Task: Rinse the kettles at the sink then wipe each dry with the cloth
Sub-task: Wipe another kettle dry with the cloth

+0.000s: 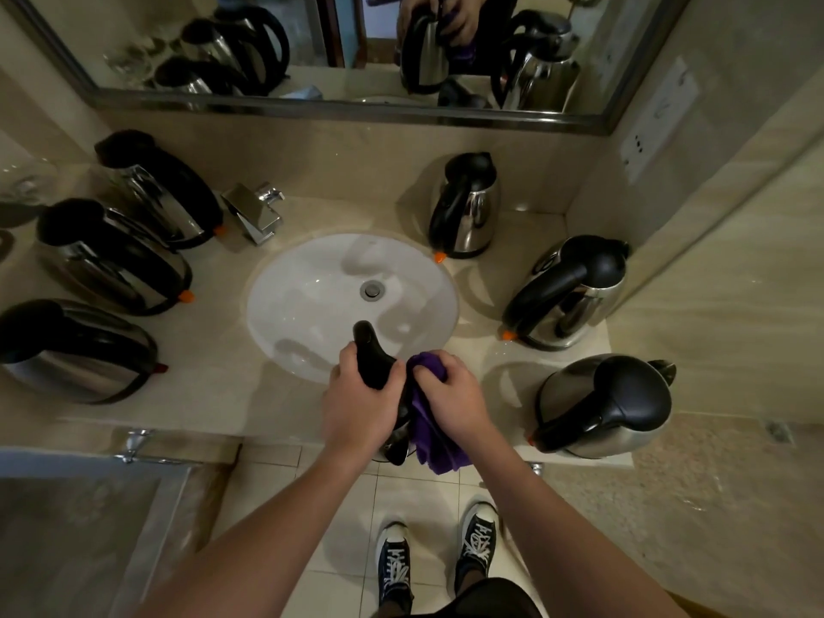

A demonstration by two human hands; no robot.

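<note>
A beige stone bench point(214, 385) runs beneath a wide framed wall mirror point(348, 51), carrying a round white basin point(312, 301) and six stainless-steel electric kettles with black handles: three lying tilted on the left point(111, 260) and three standing on the right point(579, 296). A seventh steel kettle with a black handle point(379, 363) is held over the near edge of the bench, between basin and floor tiles. The person's left hand point(361, 403) grips its handle, fingers wrapped round it, while the right hand point(450, 394) is closed on a bunched purple cloth point(428, 425) pressed against the kettle's side (the wiping step appears under way). A chrome tap point(256, 211) stands behind the basin on the left; no water is seen running.

The likeliest mishap, judging from the pose: the kettle hangs partly beyond the bench edge above the person's sneakers point(477, 537), so a slip of the handle hand under pressure from wiping could drop it to the floor. An elbow swinging outward could also knock the nearest kettle on the right point(606, 408).
</note>
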